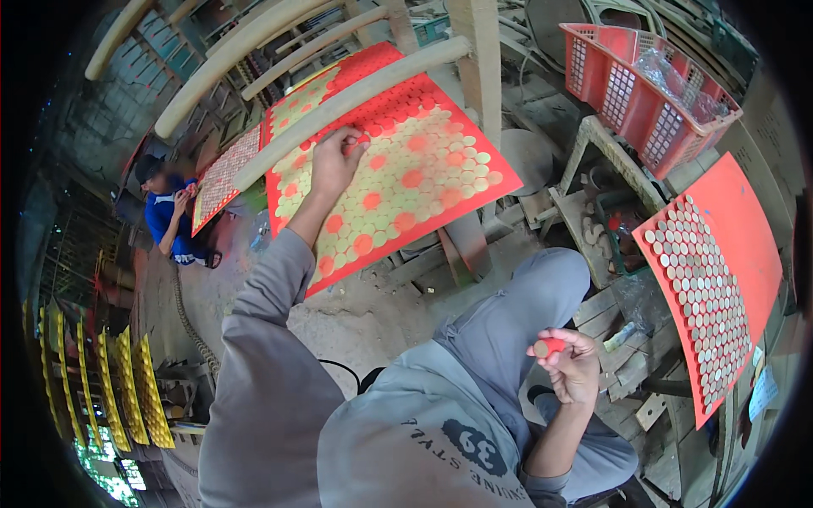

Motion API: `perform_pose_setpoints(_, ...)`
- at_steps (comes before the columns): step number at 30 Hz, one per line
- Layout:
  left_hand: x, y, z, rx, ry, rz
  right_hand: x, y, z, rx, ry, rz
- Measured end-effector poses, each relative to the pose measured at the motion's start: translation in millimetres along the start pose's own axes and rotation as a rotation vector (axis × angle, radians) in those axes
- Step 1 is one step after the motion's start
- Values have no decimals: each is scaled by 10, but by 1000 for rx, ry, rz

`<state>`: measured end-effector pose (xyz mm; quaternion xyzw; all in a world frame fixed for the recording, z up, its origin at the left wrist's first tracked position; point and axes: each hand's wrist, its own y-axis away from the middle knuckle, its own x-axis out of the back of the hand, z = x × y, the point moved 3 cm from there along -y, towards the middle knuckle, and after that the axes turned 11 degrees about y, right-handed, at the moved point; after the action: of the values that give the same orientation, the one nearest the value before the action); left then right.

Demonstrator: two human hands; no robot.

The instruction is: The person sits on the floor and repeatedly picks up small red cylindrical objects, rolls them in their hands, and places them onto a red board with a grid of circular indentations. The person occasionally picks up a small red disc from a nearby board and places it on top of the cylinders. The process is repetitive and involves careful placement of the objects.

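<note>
My left hand (336, 161) reaches out over a red board (504, 176) covered with round pale-yellow and red pieces. Its fingers are pinched on a small red round piece (362, 140) at the board's surface, partly hidden by the fingertips. Toward the far edge the pieces are mostly red; nearer me most are pale yellow, with scattered red ones. Above my right thigh, my right hand (573, 372) grips a short red cylinder (549, 347) between thumb and fingers. The cylinder's bare, wood-coloured end faces out.
A wooden rack's bar (356, 110) crosses above the board, beside an upright post (477, 68). At right another red board (766, 245) bears rows of round pieces, below a red plastic crate (652, 127). A person in blue (165, 216) sits at far left; yellow strips (123, 381) stand lower left.
</note>
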<state>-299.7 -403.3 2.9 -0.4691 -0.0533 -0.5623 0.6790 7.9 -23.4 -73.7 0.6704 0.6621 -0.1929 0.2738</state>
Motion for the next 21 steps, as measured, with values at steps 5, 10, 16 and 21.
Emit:
perform_pose_setpoints(5,43,95,158,90,98,-26,-6,40,-30,-25,37,-19)
perform_pose_setpoints(10,-9,4,129,134,-25,47,1,79,9,-42,54,-45)
perform_pose_setpoints(16,46,-31,159,209,1,49,-25,111,-77,-11,76,-30)
perform_pose_setpoints(21,4,696,1455,39,528,-46,-91,175,-203,172,347,225)
